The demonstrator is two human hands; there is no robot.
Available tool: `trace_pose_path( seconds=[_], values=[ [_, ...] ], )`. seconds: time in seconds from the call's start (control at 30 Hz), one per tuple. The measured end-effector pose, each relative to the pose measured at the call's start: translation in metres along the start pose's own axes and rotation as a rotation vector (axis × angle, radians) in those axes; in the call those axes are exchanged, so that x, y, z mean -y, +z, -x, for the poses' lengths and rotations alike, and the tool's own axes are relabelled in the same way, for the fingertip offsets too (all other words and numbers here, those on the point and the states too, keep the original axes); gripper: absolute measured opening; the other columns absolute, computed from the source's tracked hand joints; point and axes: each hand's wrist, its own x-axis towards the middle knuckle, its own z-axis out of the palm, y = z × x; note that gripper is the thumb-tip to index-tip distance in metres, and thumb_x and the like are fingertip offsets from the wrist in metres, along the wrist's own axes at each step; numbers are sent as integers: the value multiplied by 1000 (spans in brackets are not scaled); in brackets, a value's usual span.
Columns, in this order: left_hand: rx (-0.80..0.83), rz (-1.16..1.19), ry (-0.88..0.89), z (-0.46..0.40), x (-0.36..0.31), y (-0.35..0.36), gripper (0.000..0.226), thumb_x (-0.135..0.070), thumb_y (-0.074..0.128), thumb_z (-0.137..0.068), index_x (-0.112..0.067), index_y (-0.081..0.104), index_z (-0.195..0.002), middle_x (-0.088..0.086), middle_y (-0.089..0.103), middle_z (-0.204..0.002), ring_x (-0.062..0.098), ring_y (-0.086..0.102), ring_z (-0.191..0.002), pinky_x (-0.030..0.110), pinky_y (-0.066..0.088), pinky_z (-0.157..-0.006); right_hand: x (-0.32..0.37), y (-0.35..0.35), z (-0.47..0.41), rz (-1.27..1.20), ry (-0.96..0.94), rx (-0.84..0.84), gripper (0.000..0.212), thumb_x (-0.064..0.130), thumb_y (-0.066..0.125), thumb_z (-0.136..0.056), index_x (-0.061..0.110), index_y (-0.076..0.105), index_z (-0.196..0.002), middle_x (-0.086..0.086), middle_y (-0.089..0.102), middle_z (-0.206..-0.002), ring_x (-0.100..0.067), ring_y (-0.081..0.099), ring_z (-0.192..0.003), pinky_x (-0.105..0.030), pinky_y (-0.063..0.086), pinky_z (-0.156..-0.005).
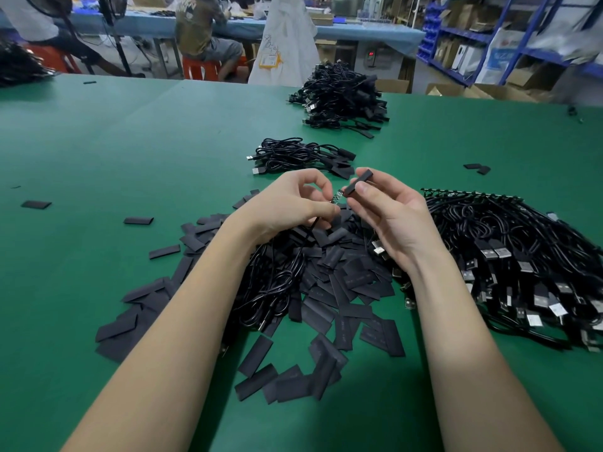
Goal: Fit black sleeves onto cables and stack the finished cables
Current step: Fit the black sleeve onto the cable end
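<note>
Sleeving step: left hand (pixel 290 203) pinches cable end (pixel 435 196), right hand (pixel 388 207) fingers grip black sleeve (pixel 359 181) just at its 2 o'clock, apparently not yet on. Next: align sleeve opening w/ tip, slide on.

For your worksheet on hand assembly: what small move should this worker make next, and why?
Probably slide the sleeve held in the right hand over the small circuit end of the cable that the left hand pinches. The sleeve's open end already faces that bare tip with only a small gap between them.
</note>
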Motion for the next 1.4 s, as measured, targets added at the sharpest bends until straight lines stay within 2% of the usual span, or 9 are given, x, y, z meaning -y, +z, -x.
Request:
trace_pose_path(
  seconds=[0.37, 0.53, 0.6, 0.73, 1.03, 1.23, 1.4],
  values=[
    [37, -18, 26, 4, -2, -2, 19, -3, 76, -86, -13, 60, -89, 6, 63, -76, 19, 64, -71, 18, 47, -62, -2, 0, 1, 8, 47, 25, 19, -1, 67, -92, 8, 73, -107, -6, 77, -96, -17, 74, -96, -23, 59, -79],
    [51, -13, 49, 7, 0, -6, 24, -4, 77, -85, -11, 59, -98, 10, 73, -81, 20, 63, -71, 18, 47, -61, -2, -4, 0, -1, 95, 62, 17, 3, 70, -89, 10, 75, -104, -7, 76, -101, -17, 73, -97, -24, 59, -80],
    [41, -46, 51, 7, 1, -9, 22, -6, 78, -85, -7, 61, -98, 10, 74, -83, 19, 64, -70, 18, 49, -61, -2, -5, 0, 7, 100, 67, 17, 3, 71, -88, 10, 76, -102, -8, 76, -101, -17, 74, -97, -24, 59, -80],
    [17, -157, 72, 6, 3, -9, 19, -10, 79, -85, -4, 65, -96, 19, 74, -85, 18, 64, -66, 20, 52, -61, -3, -4, 0, 22, 108, 68, 18, 0, 68, -90, 9, 75, -104, -7, 77, -100, -17, 74, -96, -24, 59, -80],
    [19, -217, 127, 6, 4, -11, 10, -15, 81, -85, -11, 75, -93, 7, 78, -79, 16, 69, -69, 20, 53, -62, -1, -5, 2, 24, 116, 76, 20, -1, 67, -91, 8, 73, -108, -6, 77, -101, -17, 74, -99, -23, 58, -81],
    [40, -171, 119, 6, 4, -11, 9, -17, 80, -86, -13, 76, -93, 6, 78, -80, 15, 71, -71, 19, 55, -64, 0, -5, 3, 23, 144, 91, 21, 0, 68, -88, 7, 72, -106, -7, 77, -99, -17, 74, -96, -22, 59, -81],
    [16, -199, 97, 5, 5, -9, 10, -18, 80, -86, -12, 75, -93, 7, 78, -81, 22, 72, -76, 22, 56, -67, -1, -1, 3, 72, 133, 73, 18, -4, 67, -90, 5, 72, -105, -7, 78, -94, -15, 75, -90, -20, 59, -77]
  ],
)
